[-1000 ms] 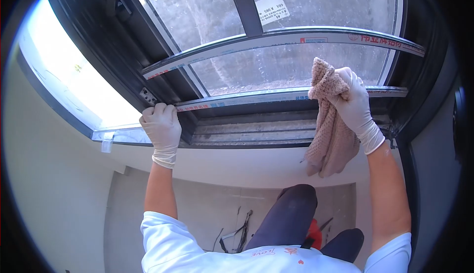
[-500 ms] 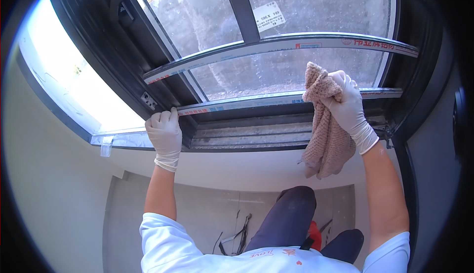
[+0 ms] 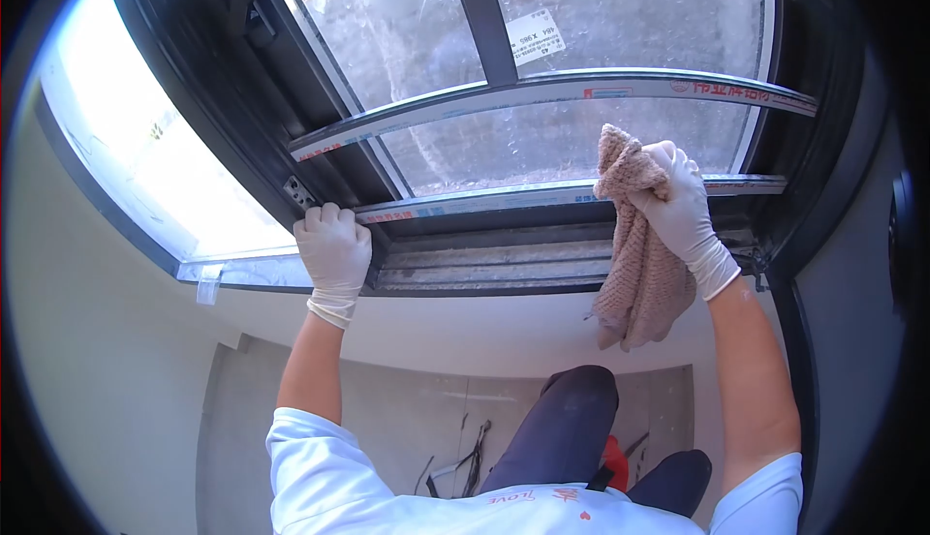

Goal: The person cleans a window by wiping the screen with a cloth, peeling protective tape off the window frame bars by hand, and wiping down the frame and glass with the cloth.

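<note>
Right hand (image 3: 681, 208) holds a beige-pink cloth (image 3: 647, 269), bunched in its fingers, in front of the right part of the lower rail (image 3: 484, 200). A short end of the cloth sticks up above the grip, against the view of the glass (image 3: 523, 143); the longer part hangs in folds past the sill track (image 3: 494, 264) and in front of the wall below. Contact between cloth and rail: cannot tell. Left hand (image 3: 332, 247) is at the left end of the lower rail, just beside a small metal bracket (image 3: 297, 191). Its fingers are curled; the tips are hidden, so whether they close on the edge cannot be told. Both hands are gloved. Upper rail (image 3: 552, 95) runs above, with printed film along its face; a dark upright bar (image 3: 480, 22) meets it, and a white label (image 3: 536, 38) is on the glass to the right of that bar. Step in hand, as judged: cloth gripped at the rail, left hand apparently steadying at the frame. Any move of the cloth calls for a firm hold on the bunched part, the loose folds kept off the bracket at the track's right end, and the left hand set securely. Below: black straps (image 3: 474, 462) on the floor.
</note>
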`<state>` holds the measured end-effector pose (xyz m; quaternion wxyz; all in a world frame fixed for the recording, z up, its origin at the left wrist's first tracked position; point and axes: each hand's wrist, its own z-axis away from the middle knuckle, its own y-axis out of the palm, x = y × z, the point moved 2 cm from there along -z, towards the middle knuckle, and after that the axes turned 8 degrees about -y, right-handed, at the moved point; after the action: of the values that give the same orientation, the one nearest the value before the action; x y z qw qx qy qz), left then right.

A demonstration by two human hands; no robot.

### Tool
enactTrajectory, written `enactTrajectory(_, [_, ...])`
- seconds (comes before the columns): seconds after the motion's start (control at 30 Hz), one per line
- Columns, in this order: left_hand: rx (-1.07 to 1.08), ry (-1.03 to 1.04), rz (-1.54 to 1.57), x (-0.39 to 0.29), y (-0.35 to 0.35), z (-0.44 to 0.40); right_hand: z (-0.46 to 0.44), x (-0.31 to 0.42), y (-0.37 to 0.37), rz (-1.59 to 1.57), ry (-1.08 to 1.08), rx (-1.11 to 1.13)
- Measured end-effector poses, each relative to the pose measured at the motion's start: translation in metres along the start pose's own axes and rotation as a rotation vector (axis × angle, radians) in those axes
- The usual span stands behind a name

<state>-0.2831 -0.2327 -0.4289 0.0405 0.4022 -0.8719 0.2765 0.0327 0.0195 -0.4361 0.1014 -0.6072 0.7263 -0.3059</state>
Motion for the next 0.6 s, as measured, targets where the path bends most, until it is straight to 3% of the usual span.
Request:
enactTrajectory(0.27, [0.018, -0.175, 0.283, -0.010, -0.010, 0.015, -0.001, 0.003, -0.002, -0.004, 0.008, 0.016])
enactTrajectory(0.6, [0.176, -0.178, -0.106, -0.014, -0.010, 0.013, 0.001, 0.000, -0.001, 0.009, -0.008, 0.005])
